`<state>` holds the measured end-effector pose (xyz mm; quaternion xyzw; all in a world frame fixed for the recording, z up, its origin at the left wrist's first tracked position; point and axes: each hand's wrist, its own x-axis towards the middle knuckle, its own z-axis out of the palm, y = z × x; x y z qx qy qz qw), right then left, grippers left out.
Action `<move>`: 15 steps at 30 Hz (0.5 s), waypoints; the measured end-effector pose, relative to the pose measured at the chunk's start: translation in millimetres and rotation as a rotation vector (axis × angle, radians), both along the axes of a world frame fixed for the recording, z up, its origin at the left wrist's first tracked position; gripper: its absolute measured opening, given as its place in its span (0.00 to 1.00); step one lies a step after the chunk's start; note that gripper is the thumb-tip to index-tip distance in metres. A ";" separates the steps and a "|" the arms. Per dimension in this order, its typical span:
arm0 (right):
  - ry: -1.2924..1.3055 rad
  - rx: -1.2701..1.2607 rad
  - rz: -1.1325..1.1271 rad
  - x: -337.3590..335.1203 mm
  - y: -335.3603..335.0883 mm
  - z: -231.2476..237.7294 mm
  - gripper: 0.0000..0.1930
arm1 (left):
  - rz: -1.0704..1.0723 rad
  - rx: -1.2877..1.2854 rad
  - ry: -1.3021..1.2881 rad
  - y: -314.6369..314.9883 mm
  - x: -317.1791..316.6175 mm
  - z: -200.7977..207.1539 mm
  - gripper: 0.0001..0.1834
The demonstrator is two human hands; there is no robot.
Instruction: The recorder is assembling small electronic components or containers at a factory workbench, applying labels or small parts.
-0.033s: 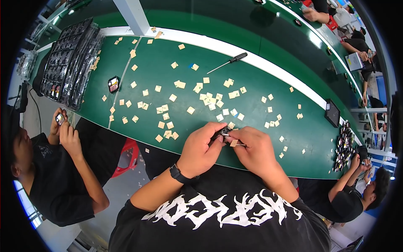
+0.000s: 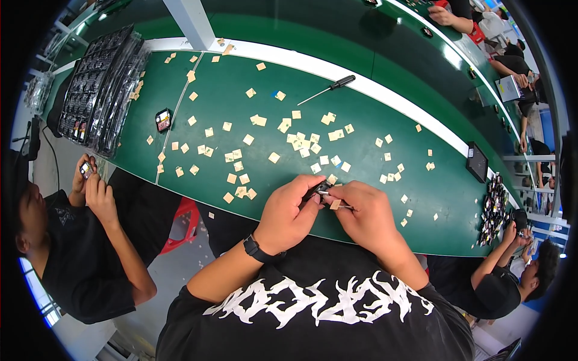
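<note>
Close to my body, over the table's near edge, both my hands meet at a small black device point(image 2: 311, 192). My left hand point(image 2: 286, 216) has its fingers closed around the device, hiding most of it. Fingers of my right hand point(image 2: 368, 215) are pinched at the device's right side. A thin metal tool point(image 2: 345, 207) shows under those fingers; its kind is unclear. Beside the fingertips is a small pale yellow paper square point(image 2: 335, 205). Many similar squares point(image 2: 298, 144) lie scattered on the green table point(image 2: 211, 171) beyond my hands.
A black-handled screwdriver point(image 2: 342, 82) lies toward the white back ledge. Stacked black trays point(image 2: 99, 90) stand at left, near another black device point(image 2: 162, 120). A dark box point(image 2: 476, 161) and piled small devices point(image 2: 494, 210) sit at right. Co-workers sit on both sides.
</note>
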<state>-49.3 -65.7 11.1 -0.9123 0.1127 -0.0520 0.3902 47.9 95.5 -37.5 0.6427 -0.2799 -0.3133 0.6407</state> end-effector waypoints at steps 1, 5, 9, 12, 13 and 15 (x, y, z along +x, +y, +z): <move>0.016 0.006 0.003 0.6 -1.1 -0.2 0.10 | -0.008 -0.015 0.010 0.2 -0.2 -1.8 0.17; 0.036 0.010 0.044 4.5 -5.8 4.9 0.10 | -0.016 -0.008 0.009 1.4 0.1 -4.1 0.18; 0.049 -0.005 0.046 4.9 -7.4 5.2 0.09 | -0.010 -0.012 -0.046 0.7 -0.3 -6.2 0.18; 0.072 -0.080 0.088 5.2 -9.5 9.5 0.09 | -0.030 0.055 -0.140 0.9 -0.6 -1.2 0.18; 0.082 -0.143 0.124 6.1 -10.6 11.3 0.08 | -0.024 0.057 -0.142 0.3 -0.5 -0.3 0.18; 0.082 -0.157 0.145 9.2 -11.1 11.9 0.09 | -0.018 0.060 -0.144 1.5 -0.4 -0.5 0.18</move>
